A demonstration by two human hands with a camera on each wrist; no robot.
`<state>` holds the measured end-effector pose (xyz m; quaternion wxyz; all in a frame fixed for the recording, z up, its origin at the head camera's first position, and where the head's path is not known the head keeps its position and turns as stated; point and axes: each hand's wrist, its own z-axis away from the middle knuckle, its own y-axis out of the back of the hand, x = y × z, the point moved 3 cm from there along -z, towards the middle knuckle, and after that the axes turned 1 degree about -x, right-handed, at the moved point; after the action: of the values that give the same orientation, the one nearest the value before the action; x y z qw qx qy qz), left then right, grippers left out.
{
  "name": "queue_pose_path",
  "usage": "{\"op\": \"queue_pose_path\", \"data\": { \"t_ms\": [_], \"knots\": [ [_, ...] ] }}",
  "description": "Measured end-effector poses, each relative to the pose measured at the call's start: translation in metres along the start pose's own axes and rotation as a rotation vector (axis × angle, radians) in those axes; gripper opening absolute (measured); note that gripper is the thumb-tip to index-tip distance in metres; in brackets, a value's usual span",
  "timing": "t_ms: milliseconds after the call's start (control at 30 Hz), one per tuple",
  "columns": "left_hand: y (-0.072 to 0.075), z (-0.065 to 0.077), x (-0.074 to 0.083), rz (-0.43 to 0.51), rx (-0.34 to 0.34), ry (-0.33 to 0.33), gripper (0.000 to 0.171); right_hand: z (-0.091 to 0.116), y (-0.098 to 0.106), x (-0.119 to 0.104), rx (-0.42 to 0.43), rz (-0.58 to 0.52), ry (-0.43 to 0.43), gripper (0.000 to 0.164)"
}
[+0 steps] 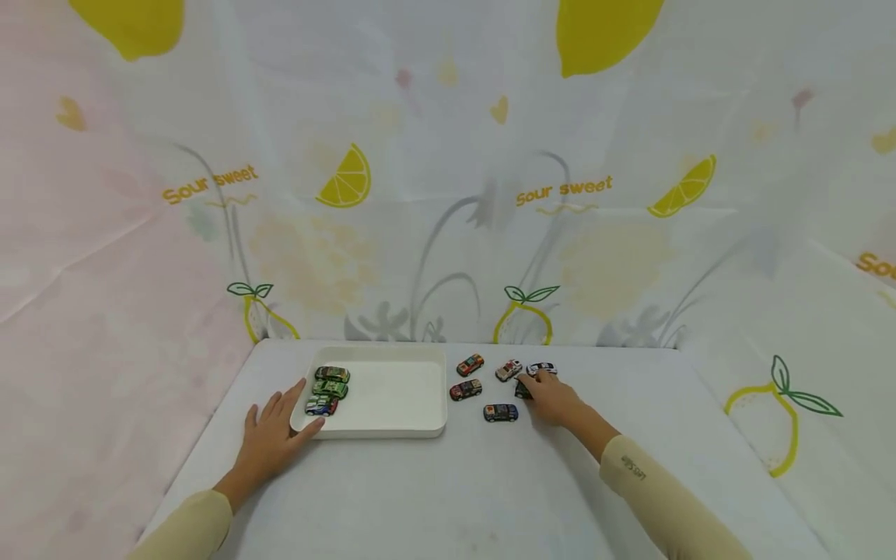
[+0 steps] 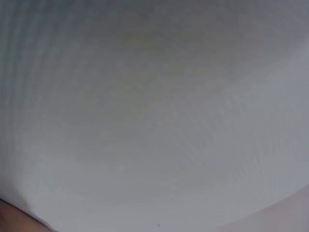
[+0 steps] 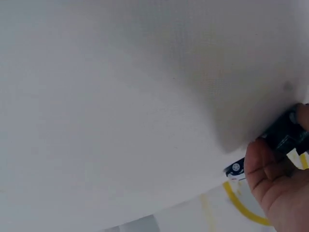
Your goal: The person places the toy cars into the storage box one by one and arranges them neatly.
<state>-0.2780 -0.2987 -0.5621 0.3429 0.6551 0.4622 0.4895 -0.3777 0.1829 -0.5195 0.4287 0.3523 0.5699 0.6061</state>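
My left hand rests at the left end of a white tray, fingers extended along its side and thumb at the front rim. Inside the tray, toy cars stand in a short column: a dark multicoloured one, a green one and a white-blue one. To the right of the tray, my right hand pinches a dark toy car between thumb and fingers, partly covering it. A white toy car lies just beyond those fingers.
More toy cars lie between tray and right hand: an orange-red one, a black-red one, a dark blue one and a beige one. A lemon-print cloth hangs behind the white table.
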Motion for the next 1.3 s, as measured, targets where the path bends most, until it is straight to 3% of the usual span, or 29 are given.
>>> {"op": "queue_pose_path", "data": {
  "t_ms": [133, 467, 600, 800, 933, 1067, 1300],
  "knots": [
    [0.000, 0.001, -0.001, -0.001, -0.007, 0.007, 0.086, -0.001, 0.005, -0.003, -0.021, -0.041, -0.001, 0.046],
    [-0.004, 0.004, 0.003, 0.003, -0.002, -0.011, 0.086, -0.004, 0.019, -0.013, 0.103, 0.061, 0.085, 0.032],
    [-0.006, 0.006, 0.004, 0.004, -0.010, -0.001, 0.086, -0.005, 0.029, -0.014, 0.155, 0.063, 0.081, 0.028],
    [-0.001, 0.004, 0.002, 0.001, 0.003, 0.010, 0.086, -0.012, 0.044, -0.019, 0.279, 0.012, 0.101, 0.035],
    [0.003, 0.003, 0.001, -0.006, 0.012, 0.008, 0.086, -0.015, 0.046, -0.032, 0.337, -0.116, 0.129, 0.037],
    [0.004, 0.003, 0.001, -0.005, 0.005, 0.009, 0.086, -0.015, 0.046, -0.053, 0.400, -0.283, 0.212, 0.038],
    [0.003, 0.003, 0.003, 0.005, 0.011, 0.002, 0.085, -0.015, 0.036, -0.095, 0.414, -0.295, 0.363, 0.038]
  ]
}}
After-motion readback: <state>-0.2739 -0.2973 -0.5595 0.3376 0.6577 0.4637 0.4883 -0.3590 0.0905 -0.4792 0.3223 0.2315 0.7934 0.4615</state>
